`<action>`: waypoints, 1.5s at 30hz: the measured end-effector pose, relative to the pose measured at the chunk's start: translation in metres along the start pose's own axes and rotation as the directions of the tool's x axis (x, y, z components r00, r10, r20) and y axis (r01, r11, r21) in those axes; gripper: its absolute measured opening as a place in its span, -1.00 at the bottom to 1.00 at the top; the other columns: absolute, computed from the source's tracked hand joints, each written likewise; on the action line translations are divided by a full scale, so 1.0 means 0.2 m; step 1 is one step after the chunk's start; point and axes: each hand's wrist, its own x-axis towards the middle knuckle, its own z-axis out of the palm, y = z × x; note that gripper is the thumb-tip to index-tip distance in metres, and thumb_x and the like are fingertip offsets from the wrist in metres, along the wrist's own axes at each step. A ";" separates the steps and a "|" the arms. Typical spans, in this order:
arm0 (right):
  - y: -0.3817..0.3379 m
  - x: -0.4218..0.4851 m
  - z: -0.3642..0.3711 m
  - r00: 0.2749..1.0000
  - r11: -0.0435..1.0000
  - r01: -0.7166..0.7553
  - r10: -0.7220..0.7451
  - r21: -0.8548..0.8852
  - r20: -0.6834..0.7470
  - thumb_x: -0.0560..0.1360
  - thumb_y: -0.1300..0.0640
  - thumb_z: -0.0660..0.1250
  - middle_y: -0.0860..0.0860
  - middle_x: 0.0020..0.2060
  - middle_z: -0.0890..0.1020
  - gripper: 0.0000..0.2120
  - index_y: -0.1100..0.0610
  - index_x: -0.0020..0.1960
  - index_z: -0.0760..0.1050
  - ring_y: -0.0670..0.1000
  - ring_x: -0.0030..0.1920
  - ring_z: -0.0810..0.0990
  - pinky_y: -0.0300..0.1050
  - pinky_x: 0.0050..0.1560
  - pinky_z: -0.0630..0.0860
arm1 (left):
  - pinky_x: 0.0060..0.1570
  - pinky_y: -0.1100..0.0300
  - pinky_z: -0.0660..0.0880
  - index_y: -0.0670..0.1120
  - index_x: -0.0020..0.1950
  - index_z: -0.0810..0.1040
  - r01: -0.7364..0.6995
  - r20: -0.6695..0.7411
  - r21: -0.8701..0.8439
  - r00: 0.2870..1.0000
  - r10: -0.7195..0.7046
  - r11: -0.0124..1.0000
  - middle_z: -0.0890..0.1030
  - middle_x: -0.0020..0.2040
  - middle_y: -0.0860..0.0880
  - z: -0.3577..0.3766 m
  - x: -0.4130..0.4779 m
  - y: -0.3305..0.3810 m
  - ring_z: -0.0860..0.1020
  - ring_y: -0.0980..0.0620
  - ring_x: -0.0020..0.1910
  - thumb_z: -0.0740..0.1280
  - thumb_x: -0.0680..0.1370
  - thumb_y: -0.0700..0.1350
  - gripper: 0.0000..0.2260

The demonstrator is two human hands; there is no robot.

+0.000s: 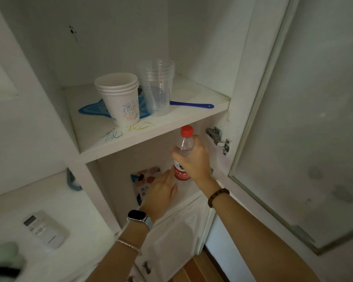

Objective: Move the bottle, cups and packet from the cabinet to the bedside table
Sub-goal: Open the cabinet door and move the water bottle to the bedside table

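Observation:
A clear water bottle with a red cap and red label stands upright on the lower cabinet shelf. My right hand is wrapped around its middle. My left hand lies flat on a colourful packet that rests on the same shelf, left of the bottle; the hand hides the packet's lower right part. On the upper shelf stand a stack of white paper cups and, right of it, a stack of clear plastic cups.
A blue fly swatter lies under and behind the cups. The glass cabinet door stands open at the right, with its hinge near my right hand. A white remote control lies on the counter at lower left.

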 end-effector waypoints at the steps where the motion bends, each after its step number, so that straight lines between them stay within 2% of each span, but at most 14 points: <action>1: -0.01 -0.02 -0.02 1.000 1.000 0.011 -0.011 0.004 0.001 0.30 -0.13 0.47 -0.04 -0.19 0.63 -0.51 0.07 0.12 0.47 -0.06 -0.22 0.64 -0.07 -0.21 0.64 | 0.11 0.18 0.39 -0.22 0.46 0.26 -0.008 -0.016 0.006 1.000 0.008 1.000 0.54 0.18 -0.18 -0.02 -0.03 0.02 0.52 -0.10 0.11 0.16 0.57 -0.16 -0.55; 4: -0.06 -0.10 -0.08 0.999 0.999 0.036 -0.036 0.015 0.011 0.29 -0.19 0.48 -0.05 -0.20 0.64 -0.52 0.02 0.09 0.46 -0.06 -0.22 0.65 -0.04 -0.20 0.64 | 0.11 0.14 0.42 -0.20 0.49 0.23 -0.015 -0.022 0.041 1.000 0.016 0.999 0.54 0.19 -0.17 -0.06 -0.12 0.09 0.51 -0.09 0.10 0.13 0.59 -0.11 -0.54; 7: -0.12 -0.21 -0.16 0.997 0.997 0.072 -0.072 0.015 0.040 0.31 -0.19 0.48 -0.08 -0.21 0.63 -0.56 0.00 0.05 0.45 -0.10 -0.21 0.63 -0.10 -0.19 0.62 | 0.23 0.03 0.43 -0.17 0.51 0.18 0.008 -0.002 0.034 1.000 -0.008 0.999 0.49 0.28 -0.17 -0.09 -0.25 0.17 0.47 -0.10 0.20 0.13 0.62 -0.10 -0.54; 11: -0.18 -0.40 -0.26 0.986 0.989 0.138 -0.142 0.048 0.090 0.34 -0.13 0.50 -0.08 -0.20 0.62 -0.59 0.03 0.04 0.46 -0.12 -0.21 0.62 -0.25 -0.20 0.58 | 0.37 0.13 0.22 -0.10 0.54 0.08 0.088 -0.005 0.081 0.996 -0.088 0.993 0.36 0.43 -0.15 -0.10 -0.47 0.31 0.35 -0.07 0.38 0.12 0.64 -0.04 -0.50; 14: -0.22 -0.56 -0.33 0.976 0.981 0.167 -0.178 0.096 0.123 0.35 -0.08 0.52 -0.08 -0.18 0.62 -0.61 0.04 0.04 0.46 -0.15 -0.20 0.61 -0.42 -0.20 0.51 | 0.36 0.26 0.04 -0.08 0.54 0.04 0.184 -0.022 0.051 0.983 -0.183 0.982 0.31 0.47 -0.10 -0.10 -0.65 0.46 0.28 -0.04 0.43 0.09 0.65 -0.02 -0.51; 16: -0.25 -0.68 -0.38 0.966 0.973 0.191 -0.209 0.127 0.154 0.36 -0.06 0.52 -0.10 -0.18 0.60 -0.61 0.05 0.05 0.46 -0.17 -0.21 0.59 -0.45 -0.20 0.49 | 0.38 0.27 -0.02 -0.05 0.54 0.01 0.232 -0.036 0.020 0.972 -0.231 0.972 0.28 0.49 -0.08 -0.10 -0.77 0.55 0.24 -0.01 0.45 0.09 0.65 -0.02 -0.51; 18: -0.27 -0.80 -0.41 0.952 0.965 0.198 -0.231 0.173 0.202 0.37 -0.04 0.53 -0.12 -0.17 0.59 -0.61 0.06 0.07 0.45 -0.21 -0.22 0.57 -0.48 -0.20 0.48 | 0.44 0.22 0.05 -0.02 0.55 0.00 0.265 -0.045 0.000 0.963 -0.265 0.964 0.29 0.48 -0.06 -0.09 -0.91 0.61 0.25 0.02 0.43 0.08 0.65 0.00 -0.51; 22: -0.31 -1.02 -0.44 0.919 0.953 0.174 -0.248 0.250 0.307 0.36 -0.04 0.50 -0.16 -0.13 0.61 -0.59 0.01 0.13 0.46 -0.18 -0.16 0.62 -0.43 -0.12 0.54 | 0.32 0.23 0.23 -0.02 0.56 0.01 0.366 -0.072 -0.029 0.927 -0.367 0.930 0.39 0.39 -0.10 -0.09 -1.18 0.73 0.37 0.01 0.31 0.08 0.65 -0.01 -0.51; 25: -0.34 -1.18 -0.42 0.879 0.935 0.178 -0.291 0.306 0.379 0.37 -0.04 0.50 -0.12 -0.09 0.63 -0.59 0.04 0.13 0.47 -0.15 -0.12 0.63 -0.40 -0.07 0.55 | 0.27 0.20 0.35 0.01 0.55 0.03 0.439 -0.126 -0.041 0.889 -0.441 0.897 0.45 0.30 -0.05 -0.09 -1.38 0.80 0.41 0.08 0.20 0.07 0.65 0.01 -0.52; 29: -0.41 -1.37 -0.35 0.812 0.923 0.182 -0.336 0.340 0.477 0.37 -0.07 0.49 -0.09 -0.10 0.63 -0.57 0.07 0.14 0.46 -0.11 -0.13 0.64 -0.37 -0.11 0.56 | 0.33 0.30 0.21 0.06 0.56 -0.04 0.543 -0.137 -0.040 0.829 -0.543 0.839 0.37 0.40 -0.02 -0.12 -1.64 0.86 0.34 0.11 0.32 0.03 0.66 0.04 -0.51; 33: -0.51 -1.59 -0.28 0.735 0.908 0.167 -0.374 0.384 0.566 0.36 -0.08 0.49 -0.10 -0.10 0.63 -0.56 0.05 0.14 0.45 -0.10 -0.11 0.63 -0.37 -0.10 0.55 | 0.37 0.11 0.29 0.02 0.56 -0.03 0.632 -0.161 -0.022 0.763 -0.627 0.775 0.36 0.42 -0.03 -0.19 -1.87 0.93 0.33 0.08 0.35 0.02 0.65 0.07 -0.50; 37: -0.61 -1.82 -0.22 0.662 0.888 0.183 -0.429 0.422 0.614 0.36 -0.11 0.48 -0.10 -0.14 0.61 -0.56 0.05 0.12 0.44 -0.11 -0.14 0.62 -0.32 -0.14 0.56 | 0.35 0.15 0.27 0.00 0.56 0.00 0.717 -0.215 0.000 0.680 -0.701 0.697 0.37 0.40 -0.04 -0.26 -2.12 1.01 0.34 0.04 0.34 0.03 0.65 0.05 -0.50; 42: -0.77 -2.16 -0.19 0.553 0.855 0.194 -0.500 0.480 0.667 0.36 -0.11 0.49 -0.09 -0.16 0.61 -0.56 0.08 0.10 0.44 -0.14 -0.17 0.59 -0.35 -0.15 0.53 | 0.37 0.05 0.28 0.02 0.56 0.00 0.813 -0.283 0.010 0.560 -0.778 0.582 0.36 0.43 -0.04 -0.31 -2.48 1.14 0.31 0.02 0.37 0.00 0.64 0.09 -0.50; 45: -0.87 -2.41 -0.19 0.470 0.838 0.193 -0.536 0.511 0.701 0.36 -0.14 0.48 -0.08 -0.17 0.61 -0.55 0.06 0.09 0.43 -0.12 -0.17 0.61 -0.21 -0.13 0.58 | 0.41 0.19 0.17 0.00 0.56 0.01 0.856 -0.327 0.008 0.490 -0.808 0.516 0.30 0.47 -0.01 -0.35 -2.72 1.25 0.28 0.06 0.40 0.01 0.65 0.07 -0.51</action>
